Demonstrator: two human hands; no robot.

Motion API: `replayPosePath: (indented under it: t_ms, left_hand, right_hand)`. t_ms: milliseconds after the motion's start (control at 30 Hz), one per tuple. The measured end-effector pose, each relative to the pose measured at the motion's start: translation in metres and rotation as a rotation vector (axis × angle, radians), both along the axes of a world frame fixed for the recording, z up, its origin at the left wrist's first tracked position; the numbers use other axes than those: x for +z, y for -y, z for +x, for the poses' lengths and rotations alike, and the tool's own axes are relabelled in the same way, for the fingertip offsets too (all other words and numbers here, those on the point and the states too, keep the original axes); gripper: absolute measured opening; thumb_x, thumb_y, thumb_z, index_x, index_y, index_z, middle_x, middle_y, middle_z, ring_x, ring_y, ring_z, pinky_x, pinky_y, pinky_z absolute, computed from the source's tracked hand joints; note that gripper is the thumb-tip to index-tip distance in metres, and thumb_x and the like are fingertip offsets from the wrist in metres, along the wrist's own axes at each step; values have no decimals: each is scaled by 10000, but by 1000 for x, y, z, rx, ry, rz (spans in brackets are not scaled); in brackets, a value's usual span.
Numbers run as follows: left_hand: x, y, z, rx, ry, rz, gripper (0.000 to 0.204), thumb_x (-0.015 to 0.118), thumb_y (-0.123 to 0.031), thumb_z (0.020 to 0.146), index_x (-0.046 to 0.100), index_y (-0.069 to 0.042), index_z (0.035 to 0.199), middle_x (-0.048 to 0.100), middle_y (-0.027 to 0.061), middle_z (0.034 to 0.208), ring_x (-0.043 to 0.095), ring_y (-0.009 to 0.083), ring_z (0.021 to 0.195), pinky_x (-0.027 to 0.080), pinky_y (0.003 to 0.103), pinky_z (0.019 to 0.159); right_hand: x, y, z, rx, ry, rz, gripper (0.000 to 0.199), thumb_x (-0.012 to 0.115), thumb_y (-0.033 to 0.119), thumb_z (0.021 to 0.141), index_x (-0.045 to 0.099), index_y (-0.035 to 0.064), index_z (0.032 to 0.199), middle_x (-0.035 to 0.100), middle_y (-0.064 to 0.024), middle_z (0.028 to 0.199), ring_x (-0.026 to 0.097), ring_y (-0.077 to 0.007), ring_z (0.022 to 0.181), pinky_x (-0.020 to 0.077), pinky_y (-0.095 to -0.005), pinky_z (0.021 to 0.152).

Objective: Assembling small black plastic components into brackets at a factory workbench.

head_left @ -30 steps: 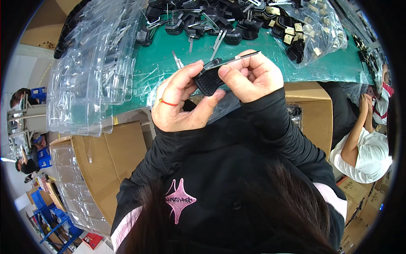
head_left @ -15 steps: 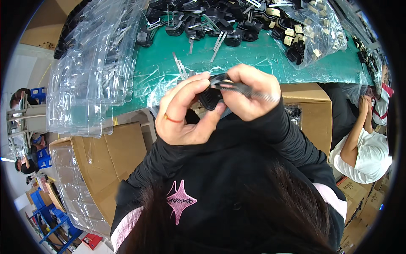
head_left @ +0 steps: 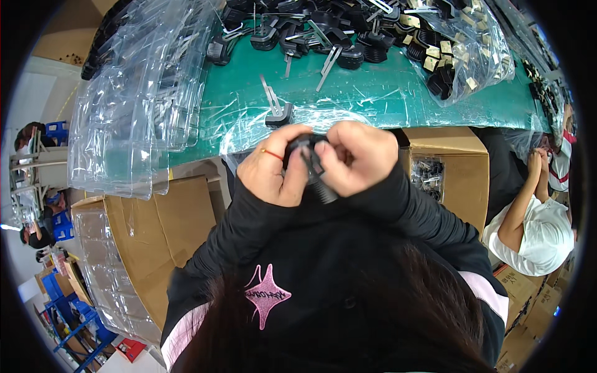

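Close to the table's front edge, my left hand (head_left: 270, 169) and my right hand (head_left: 364, 158) hold one small black plastic part (head_left: 302, 147) between them. Left thumb and fingers grip one side; the right thumb and curled fingers press on the other. From it a ridged metal strip (head_left: 324, 191) points toward my body, blurred by motion. The fingers cover much of the part. Just beyond my left hand, a similar black part with an upright metal strip (head_left: 280, 115) lies on the green table (head_left: 242, 93).
A heap of black parts with metal strips (head_left: 305, 37) covers the far table. Clear plastic trays (head_left: 137, 118) are stacked at left, and a clear bag of parts (head_left: 479, 56) lies far right. Open cardboard boxes (head_left: 460, 146) stand below the edge. A person in white (head_left: 528, 230) sits at right.
The held part has turned, its strip swinging from pointing right to pointing toward my body. Both hands shifted slightly, the right one lower and more curled, uncovering the loose part on the table.
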State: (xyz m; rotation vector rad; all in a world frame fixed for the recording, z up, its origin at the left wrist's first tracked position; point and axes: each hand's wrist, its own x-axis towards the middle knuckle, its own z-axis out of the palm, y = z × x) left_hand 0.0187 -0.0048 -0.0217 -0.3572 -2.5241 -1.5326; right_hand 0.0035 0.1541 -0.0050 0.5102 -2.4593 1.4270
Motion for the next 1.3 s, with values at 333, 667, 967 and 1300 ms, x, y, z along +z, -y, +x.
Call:
replayPosePath:
  t_ms: [333, 667, 967, 1300]
  left_hand:
    - [-1, 36, -42, -184, -618, -276, 272, 706, -24, 655, 650, -79, 915, 622, 43, 902, 582, 200, 801, 488, 303, 734]
    - [-31, 43, -61, -179, -18, -167, 504, 796, -109, 646, 573, -59, 1096, 576, 48, 988, 529, 118, 757, 472, 248, 728]
    - [-10, 7, -59, 34, -435, -235, 475, 772, -123, 663, 574, -27, 1083, 577, 117, 1040, 555, 229, 947, 488, 304, 732]
    - [23, -2, -31, -424, 293, 743, 350, 642, -6, 817, 545, -6, 1153, 563, 83, 1035, 558, 127, 873, 465, 240, 789]
  right_hand:
    - [30, -28, -40, 268, 852, -222, 275, 602, 279, 846, 630, 17, 770, 544, -22, 604, 525, -83, 559, 419, -251, 515]
    - [-25, -168, -128, -295, -253, 1130, 170, 654, 167, 750, 636, 31, 851, 538, -128, 863, 558, -306, 837, 466, -393, 744]
    - [5, -97, -68, 103, 287, -319, 78, 609, 108, 850, 597, 36, 824, 554, 42, 747, 448, -8, 682, 365, -183, 577]
    - [6, -44, -23, 424, 147, -373, 144, 710, 64, 767, 639, -10, 868, 577, -43, 866, 556, -90, 725, 446, -202, 570]
